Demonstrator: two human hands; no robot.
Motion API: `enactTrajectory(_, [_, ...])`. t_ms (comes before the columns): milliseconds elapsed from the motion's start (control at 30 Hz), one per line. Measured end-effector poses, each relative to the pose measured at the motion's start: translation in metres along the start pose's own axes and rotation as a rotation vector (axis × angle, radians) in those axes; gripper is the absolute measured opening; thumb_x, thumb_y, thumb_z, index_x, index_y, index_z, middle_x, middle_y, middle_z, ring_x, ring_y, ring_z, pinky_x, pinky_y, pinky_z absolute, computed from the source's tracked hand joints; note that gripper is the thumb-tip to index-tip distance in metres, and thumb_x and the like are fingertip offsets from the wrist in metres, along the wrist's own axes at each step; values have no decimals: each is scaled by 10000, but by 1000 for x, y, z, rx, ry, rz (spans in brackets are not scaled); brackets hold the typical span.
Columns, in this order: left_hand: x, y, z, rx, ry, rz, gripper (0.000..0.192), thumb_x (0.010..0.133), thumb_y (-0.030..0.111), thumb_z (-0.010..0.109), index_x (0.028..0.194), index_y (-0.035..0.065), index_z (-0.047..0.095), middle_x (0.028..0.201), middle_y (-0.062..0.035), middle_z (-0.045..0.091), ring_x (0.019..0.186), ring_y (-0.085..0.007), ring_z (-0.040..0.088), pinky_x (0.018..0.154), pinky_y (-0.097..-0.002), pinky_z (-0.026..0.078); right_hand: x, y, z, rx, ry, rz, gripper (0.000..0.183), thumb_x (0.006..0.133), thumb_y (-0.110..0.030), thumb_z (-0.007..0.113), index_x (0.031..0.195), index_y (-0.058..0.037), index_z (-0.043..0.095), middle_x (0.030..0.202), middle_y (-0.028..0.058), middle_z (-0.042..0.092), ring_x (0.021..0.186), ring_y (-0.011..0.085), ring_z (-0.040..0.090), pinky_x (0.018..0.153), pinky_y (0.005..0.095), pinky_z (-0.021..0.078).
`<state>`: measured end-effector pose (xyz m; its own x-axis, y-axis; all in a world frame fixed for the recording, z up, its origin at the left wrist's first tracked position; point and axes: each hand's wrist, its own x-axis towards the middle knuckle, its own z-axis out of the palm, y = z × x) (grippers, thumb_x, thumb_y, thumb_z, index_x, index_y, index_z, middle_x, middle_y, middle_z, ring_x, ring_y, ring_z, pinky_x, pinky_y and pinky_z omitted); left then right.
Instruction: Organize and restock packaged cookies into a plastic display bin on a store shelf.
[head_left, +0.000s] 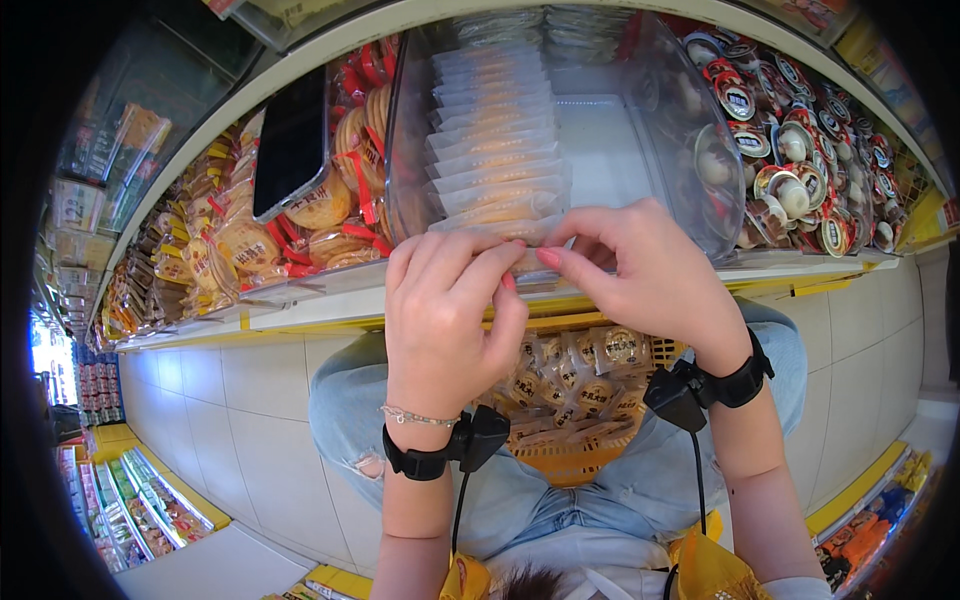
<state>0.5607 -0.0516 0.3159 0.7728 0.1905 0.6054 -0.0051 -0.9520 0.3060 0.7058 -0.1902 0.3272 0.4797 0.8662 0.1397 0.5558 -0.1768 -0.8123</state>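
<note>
A row of individually wrapped round biscuits (495, 154) stands on edge in a clear plastic bin (615, 135). At the front end of that row, my left hand (454, 315) and my right hand (637, 281) pinch the edges of one wrapped biscuit (531, 261) between thumbs and fingers, close to the bin's front wall. My left hand hides part of its wrapper. Below my hands, between my knees, a yellow plastic basket (577, 466) holds many small wrapped round biscuits (592, 394).
Left of the bin lie larger packaged biscuits (251, 244) with a dark smartphone (292, 142) on top. Lidded snack cups (795, 180) fill the section to the right. The shelf's front edge (300, 311) runs above the basket. More stocked shelves (142, 502) stand at lower left.
</note>
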Motion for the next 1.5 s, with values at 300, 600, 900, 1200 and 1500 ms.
enactTrajectory(300, [1,2,-1,0,-1,-7,194,750,-12,614,909,57,701,903,-56,660,860,-259,598,815,-365,420,2,3,2,128,285,47,144,932,-100,612,907,35,652,723,72,671,676,100,647,620,256,516])
enactTrajectory(600, [-5,-2,-1,-105,50,31,203,716,-78,598,853,32,699,865,-72,660,815,-258,591,735,-350,451,3,3,8,112,225,56,169,867,-103,608,889,50,676,703,198,668,623,258,680,595,352,514])
enactTrajectory(900, [-18,13,12,-379,-35,123,183,647,-51,581,768,45,679,788,-73,642,700,-240,608,613,-336,482,4,8,7,202,324,41,151,865,-98,608,927,26,665,649,137,641,526,184,578,524,313,461])
enactTrajectory(1200, [-123,36,162,32,-1111,-25,177,855,192,613,910,52,706,875,-111,704,884,-292,697,736,-407,570,1,5,-2,116,178,75,150,922,-53,573,1012,19,669,713,44,648,678,98,652,610,232,495])
enactTrajectory(1500, [-253,24,256,-201,-1158,-266,637,812,224,689,1362,36,430,1384,-195,480,1135,-367,597,928,-464,517,3,7,1,222,162,57,141,921,-57,594,1013,17,671,752,33,654,656,79,626,597,229,481])
